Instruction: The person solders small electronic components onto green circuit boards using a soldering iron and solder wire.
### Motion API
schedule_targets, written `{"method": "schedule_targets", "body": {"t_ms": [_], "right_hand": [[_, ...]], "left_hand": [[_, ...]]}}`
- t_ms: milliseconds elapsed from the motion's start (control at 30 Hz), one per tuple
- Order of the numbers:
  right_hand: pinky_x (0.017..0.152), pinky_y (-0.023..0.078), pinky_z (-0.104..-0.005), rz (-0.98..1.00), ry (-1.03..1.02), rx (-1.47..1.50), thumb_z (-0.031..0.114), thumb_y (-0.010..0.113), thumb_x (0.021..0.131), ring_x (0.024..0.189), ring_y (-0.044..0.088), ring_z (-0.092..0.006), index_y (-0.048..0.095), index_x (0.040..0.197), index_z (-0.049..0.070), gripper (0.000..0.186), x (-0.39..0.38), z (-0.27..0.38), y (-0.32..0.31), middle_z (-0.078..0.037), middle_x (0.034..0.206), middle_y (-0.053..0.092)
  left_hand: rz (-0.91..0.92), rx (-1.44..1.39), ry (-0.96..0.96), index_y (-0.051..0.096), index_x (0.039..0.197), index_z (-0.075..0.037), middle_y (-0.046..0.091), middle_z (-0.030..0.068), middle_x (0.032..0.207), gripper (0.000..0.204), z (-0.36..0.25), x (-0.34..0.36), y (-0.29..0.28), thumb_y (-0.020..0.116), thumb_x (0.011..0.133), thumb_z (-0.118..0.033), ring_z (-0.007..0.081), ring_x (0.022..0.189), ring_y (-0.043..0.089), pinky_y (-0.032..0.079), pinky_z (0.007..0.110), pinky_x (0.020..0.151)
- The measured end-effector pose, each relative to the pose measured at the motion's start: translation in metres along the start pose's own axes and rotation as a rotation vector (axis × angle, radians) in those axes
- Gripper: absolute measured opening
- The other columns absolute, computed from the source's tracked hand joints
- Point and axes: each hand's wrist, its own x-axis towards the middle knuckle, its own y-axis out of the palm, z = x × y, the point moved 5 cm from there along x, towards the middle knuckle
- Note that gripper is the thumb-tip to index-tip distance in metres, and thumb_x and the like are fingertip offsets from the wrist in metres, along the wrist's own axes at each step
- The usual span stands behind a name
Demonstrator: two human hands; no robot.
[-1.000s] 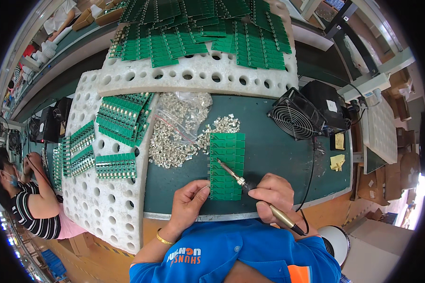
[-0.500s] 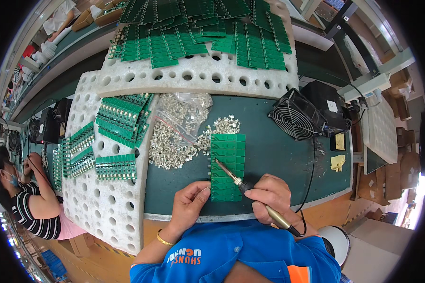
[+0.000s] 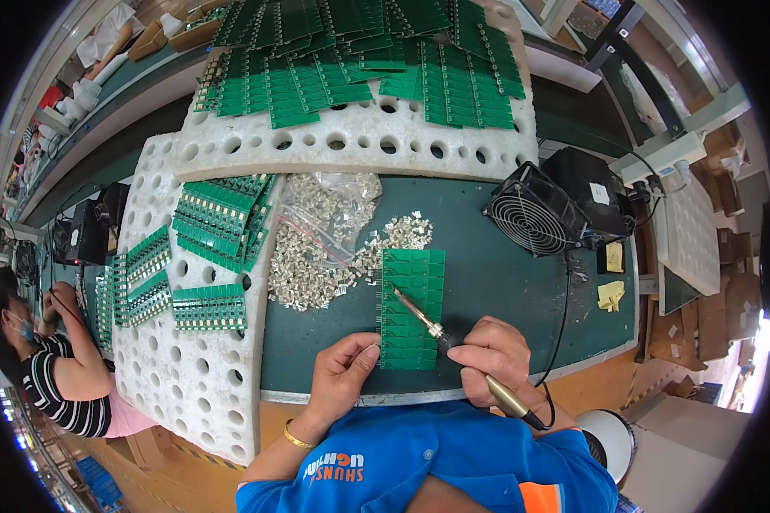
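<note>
A green circuit board panel (image 3: 412,329), divided into several strips, lies in front of me on the dark green bench. At its near left edge, my left hand (image 3: 344,368) is closed, thumb and forefinger pinching there. My right hand (image 3: 494,359) grips a soldering iron (image 3: 506,397) with a gold-coloured handle, its cable trailing over the bench edge. The iron's metal tip points far-left over the panel, close to its left edge; whether it touches cannot be made out. Thin pins stick out along that edge. Beyond lie many small white-and-metal connectors (image 3: 304,278), some in a clear plastic bag (image 3: 325,214).
Circuit boards fitted with connectors (image 3: 210,306) rest on a white foam board (image 3: 205,359) at left. Stacked green boards (image 3: 342,77) cover another foam sheet behind. A black fan (image 3: 535,214) and a yellow sponge (image 3: 610,296) are at right. A co-worker (image 3: 64,368) sits at far left.
The iron's tip has shifted very slightly toward the panel's far end. Both hands keep nearly the same places, and the whole view has moved a little.
</note>
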Motion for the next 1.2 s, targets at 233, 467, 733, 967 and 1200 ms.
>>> {"method": "schedule_targets", "body": {"t_ms": [233, 467, 733, 967, 1200], "right_hand": [[0.046, 0.042, -0.0314, -0.101, 0.042, -0.043, -0.005, 0.061, 0.07, 0.052, 0.053, -0.0192, 0.066, 0.093, 0.001, 0.024, -0.002, -0.006, -0.011, -0.007, 0.071, 0.057], [0.047, 0.044, -0.032, -0.117, 0.133, -0.095, -0.001, 0.063, 0.075, 0.053, 0.054, -0.02, 0.067, 0.094, -0.001, 0.02, -0.018, -0.021, -0.012, -0.009, 0.07, 0.059], [0.047, 0.044, -0.033, -0.089, 0.222, -0.068, 0.003, 0.066, 0.077, 0.053, 0.054, -0.0215, 0.067, 0.096, -0.002, 0.019, -0.039, -0.032, -0.004, -0.011, 0.07, 0.057], [0.047, 0.044, -0.0334, -0.063, 0.239, -0.026, 0.003, 0.066, 0.077, 0.053, 0.054, -0.0226, 0.067, 0.095, -0.002, 0.019, -0.043, -0.035, -0.002, -0.012, 0.069, 0.057], [0.048, 0.045, -0.0339, -0.023, 0.261, 0.007, 0.005, 0.067, 0.077, 0.055, 0.055, -0.0226, 0.067, 0.095, -0.002, 0.019, -0.043, -0.039, 0.006, -0.012, 0.07, 0.059]], "left_hand": [[-0.001, 0.085, -0.03, 0.067, 0.109, 0.003, 0.066, -0.0019, 0.091, 0.017, 0.001, -0.004, -0.001, 0.061, 0.098, -0.009, 0.0029, 0.081, 0.054, 0.044, 0.019, 0.071], [0.027, 0.22, -0.165, 0.066, 0.11, 0.003, 0.069, 0.0012, 0.089, 0.018, 0.014, -0.009, -0.006, 0.058, 0.099, -0.009, 0.0053, 0.083, 0.058, 0.048, 0.022, 0.074], [0.049, 0.584, -0.255, 0.07, 0.098, 0.0, 0.07, 0.0065, 0.077, 0.013, 0.004, -0.01, -0.002, 0.067, 0.09, -0.009, 0.0092, 0.068, 0.061, 0.05, 0.025, 0.064], [0.063, 0.878, -0.175, 0.064, 0.086, -0.001, 0.063, -0.0008, 0.071, 0.01, -0.024, 0.002, -0.007, 0.07, 0.089, -0.008, 0.0053, 0.066, 0.055, 0.044, 0.025, 0.058], [-0.147, 0.078, -0.128, 0.056, 0.093, -0.005, 0.047, -0.0088, 0.077, 0.009, -0.012, 0.024, -0.017, 0.065, 0.091, -0.006, 0.0005, 0.067, 0.037, 0.03, 0.017, 0.058]]}}
